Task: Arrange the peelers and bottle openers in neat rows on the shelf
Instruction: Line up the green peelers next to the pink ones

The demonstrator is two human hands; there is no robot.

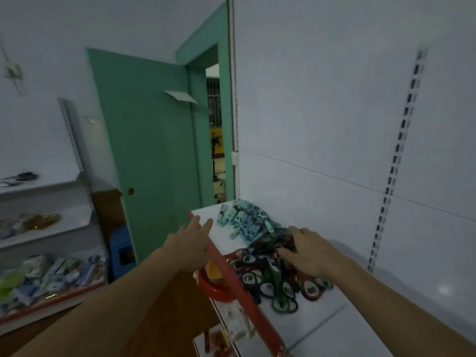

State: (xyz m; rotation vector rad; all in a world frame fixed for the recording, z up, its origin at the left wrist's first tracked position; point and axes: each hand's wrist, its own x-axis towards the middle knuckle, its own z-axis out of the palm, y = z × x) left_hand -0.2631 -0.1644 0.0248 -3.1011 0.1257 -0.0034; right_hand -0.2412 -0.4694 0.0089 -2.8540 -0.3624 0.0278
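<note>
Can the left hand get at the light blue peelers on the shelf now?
Probably yes: the left hand is open at the shelf edge, and only bare shelf lies between it and the peelers.

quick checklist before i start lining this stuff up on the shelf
1. Peelers in rows: not ok, they lie in a loose heap at the far end of the shelf.
2. Bottle openers in rows: not ok, they lie in a tangled pile.
3. The two kinds kept apart: not ok, the heaps run into each other in the middle.
4. Left hand free: ok, it is open at the shelf's red front edge and holds nothing.
5. Right hand placed to sort: ok, it rests on the bottle openers with fingers spread.
6. Room for rows: ok, bare shelf shows on the near side.
</note>
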